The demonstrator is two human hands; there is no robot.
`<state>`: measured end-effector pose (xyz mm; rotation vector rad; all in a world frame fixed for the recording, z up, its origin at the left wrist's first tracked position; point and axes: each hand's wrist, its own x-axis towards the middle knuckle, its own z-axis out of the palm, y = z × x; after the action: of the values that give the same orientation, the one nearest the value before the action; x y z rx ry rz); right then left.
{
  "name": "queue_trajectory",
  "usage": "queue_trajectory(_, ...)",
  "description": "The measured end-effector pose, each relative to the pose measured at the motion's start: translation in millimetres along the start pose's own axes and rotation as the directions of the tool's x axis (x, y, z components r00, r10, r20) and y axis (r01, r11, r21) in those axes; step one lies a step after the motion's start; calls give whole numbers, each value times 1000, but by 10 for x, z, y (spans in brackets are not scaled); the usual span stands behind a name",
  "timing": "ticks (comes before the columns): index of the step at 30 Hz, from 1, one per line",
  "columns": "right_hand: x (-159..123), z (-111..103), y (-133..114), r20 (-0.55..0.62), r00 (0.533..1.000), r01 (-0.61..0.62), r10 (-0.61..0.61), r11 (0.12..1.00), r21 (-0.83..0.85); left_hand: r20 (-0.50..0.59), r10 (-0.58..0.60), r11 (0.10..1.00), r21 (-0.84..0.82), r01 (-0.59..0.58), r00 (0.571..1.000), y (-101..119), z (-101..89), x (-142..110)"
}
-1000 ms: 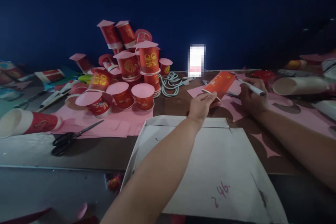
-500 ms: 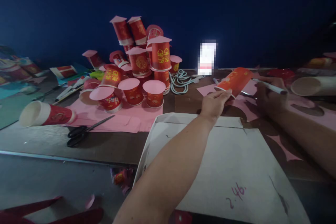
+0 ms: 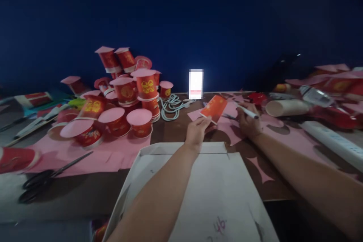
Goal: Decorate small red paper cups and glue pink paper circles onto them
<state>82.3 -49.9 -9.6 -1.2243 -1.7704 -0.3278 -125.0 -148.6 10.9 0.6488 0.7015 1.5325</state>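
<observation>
My left hand (image 3: 196, 130) pinches a red-orange paper cup (image 3: 214, 107) near its white rim. The cup is tilted, its rim toward me and its base pointing up to the right. In my right hand (image 3: 248, 121) is a marker (image 3: 246, 111) with a pale barrel, its tip end toward the cup but apart from it. Beneath both hands lies pink paper (image 3: 231, 128) with round cut-outs. A dark, thin metal-looking thing (image 3: 229, 116) shows between the hands; I cannot make out what it is.
Stacked red cups with pink paper tops (image 3: 138, 119) stand at left. Black-handled scissors (image 3: 42, 181) lie in front of them on pink sheets. A grey cable (image 3: 171, 106) and a lit phone (image 3: 196, 84) are behind. A white box lid (image 3: 210, 181) lies before me. A cardboard tube (image 3: 286, 108) rests at right.
My view has turned right and tipped up, so the whole scene sits further left and lower. Both hands keep their holds on the paper cup and the marker.
</observation>
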Motion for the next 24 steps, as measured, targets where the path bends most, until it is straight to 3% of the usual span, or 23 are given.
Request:
queue_trajectory(2,0,-31,7,-15,999,32,-30,992,121,-22,3,1000,29,-3,1000,-12,21,25)
queue_trajectory(6,45,-101,47,12,1000,-18,15,967,255,-82,10,999,35,-7,997,-103,191,165)
queue_trajectory(12,254,-168,191,-33,998,-44,62,921,388,-218,23,995,-87,-43,976,-400,762,556)
queue_trajectory(15,291,-153,250,-69,992,-68,109,896,439,-251,20,993,-111,-49,968,-590,958,753)
queue_trajectory(19,237,-121,269,-101,991,-29,89,871,491,-260,0,996,-89,-24,966,-783,955,931)
queue_trajectory(24,221,-125,257,-36,999,13,8,849,528,-273,22,991,-118,-56,962,-860,832,1030)
